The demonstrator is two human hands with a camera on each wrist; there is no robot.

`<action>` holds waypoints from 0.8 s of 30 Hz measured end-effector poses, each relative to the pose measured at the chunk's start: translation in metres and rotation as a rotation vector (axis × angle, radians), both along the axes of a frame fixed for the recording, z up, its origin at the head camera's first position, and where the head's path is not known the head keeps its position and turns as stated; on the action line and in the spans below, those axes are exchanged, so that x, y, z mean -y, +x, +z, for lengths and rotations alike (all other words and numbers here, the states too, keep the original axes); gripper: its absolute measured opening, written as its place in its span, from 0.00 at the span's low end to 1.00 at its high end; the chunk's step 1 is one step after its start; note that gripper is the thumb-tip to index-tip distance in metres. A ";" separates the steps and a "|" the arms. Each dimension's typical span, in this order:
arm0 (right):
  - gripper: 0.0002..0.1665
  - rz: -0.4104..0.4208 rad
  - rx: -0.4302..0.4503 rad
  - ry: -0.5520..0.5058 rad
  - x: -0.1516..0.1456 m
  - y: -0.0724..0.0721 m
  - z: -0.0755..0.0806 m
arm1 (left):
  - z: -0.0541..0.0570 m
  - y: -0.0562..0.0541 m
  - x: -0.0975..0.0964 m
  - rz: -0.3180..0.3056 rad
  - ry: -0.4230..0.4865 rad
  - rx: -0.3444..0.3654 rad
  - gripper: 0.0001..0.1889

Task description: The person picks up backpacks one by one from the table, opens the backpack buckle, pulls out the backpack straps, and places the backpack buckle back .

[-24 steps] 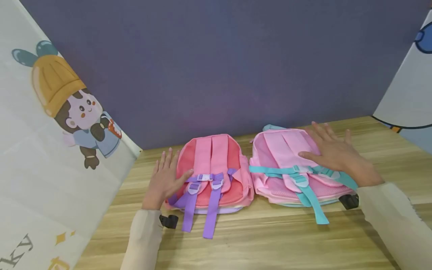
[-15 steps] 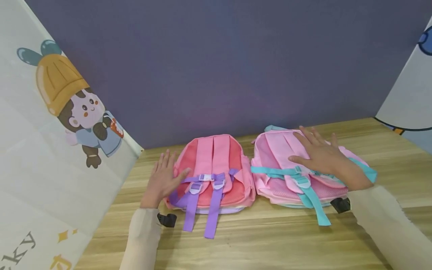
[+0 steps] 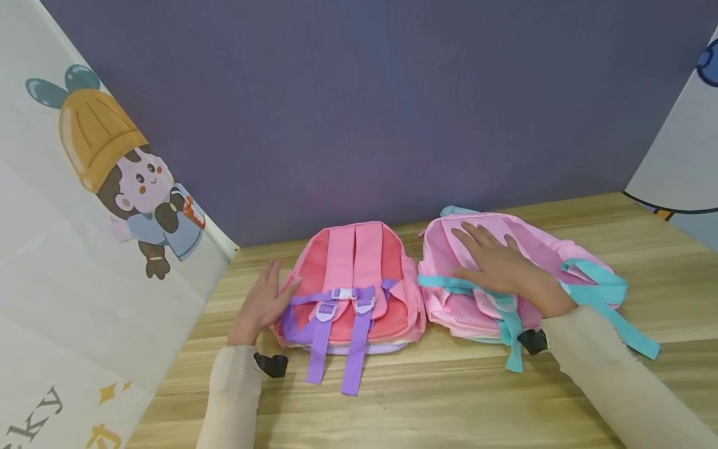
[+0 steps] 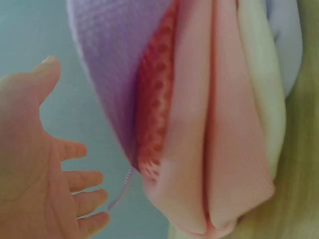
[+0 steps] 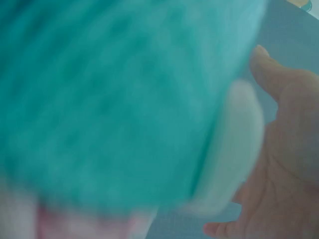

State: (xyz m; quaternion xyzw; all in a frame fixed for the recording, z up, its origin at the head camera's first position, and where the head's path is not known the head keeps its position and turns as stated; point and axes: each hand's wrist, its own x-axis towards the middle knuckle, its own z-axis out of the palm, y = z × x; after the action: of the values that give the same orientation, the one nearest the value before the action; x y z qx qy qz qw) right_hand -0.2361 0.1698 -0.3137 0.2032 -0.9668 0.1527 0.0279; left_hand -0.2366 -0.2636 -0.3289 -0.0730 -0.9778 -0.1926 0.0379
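Note:
Two small backpacks lie side by side on the wooden table, shoulder straps facing up. The left one is a coral-pink backpack [image 3: 367,249] with purple webbing and a white chest buckle. My left hand [image 3: 262,305] is at its left edge, fingers extended and thumb spread; the left wrist view has that hand [image 4: 35,164] beside the bag's pink side and a purple strap [image 4: 114,64]. Over the light pink backpack [image 3: 535,240] with teal straps is my right hand [image 3: 499,265], fingers extended, covering part of its straps. A teal strap [image 5: 114,109] fills much of the right wrist view.
Behind the backpacks rises a dark grey-blue panel [image 3: 381,112]. On the left stands a white panel with a cartoon figure [image 3: 143,181], and another printed panel [image 3: 681,143] is at the right. Wooden tabletop [image 3: 426,399] extends in front of the bags.
My right hand has moved left across the light pink backpack, uncovering its right side and teal strap. The left hand has shifted slightly left and down, off the coral-pink backpack's edge.

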 end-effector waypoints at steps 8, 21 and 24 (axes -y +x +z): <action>0.52 0.062 0.031 -0.058 0.018 0.003 0.000 | -0.006 -0.002 0.006 -0.022 0.143 0.060 0.43; 0.47 0.213 0.014 -0.120 0.052 0.002 -0.008 | -0.016 -0.003 0.008 -0.100 0.139 0.080 0.28; 0.47 0.236 0.036 -0.143 0.058 0.003 -0.011 | -0.016 -0.003 0.008 -0.099 0.112 0.068 0.26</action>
State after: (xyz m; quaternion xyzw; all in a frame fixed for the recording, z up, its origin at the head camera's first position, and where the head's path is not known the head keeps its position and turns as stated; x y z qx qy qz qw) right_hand -0.2331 0.1114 -0.3242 0.3103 -0.9231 0.2271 0.0069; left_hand -0.2396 -0.2712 -0.3452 -0.1125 -0.9614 -0.2510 -0.0007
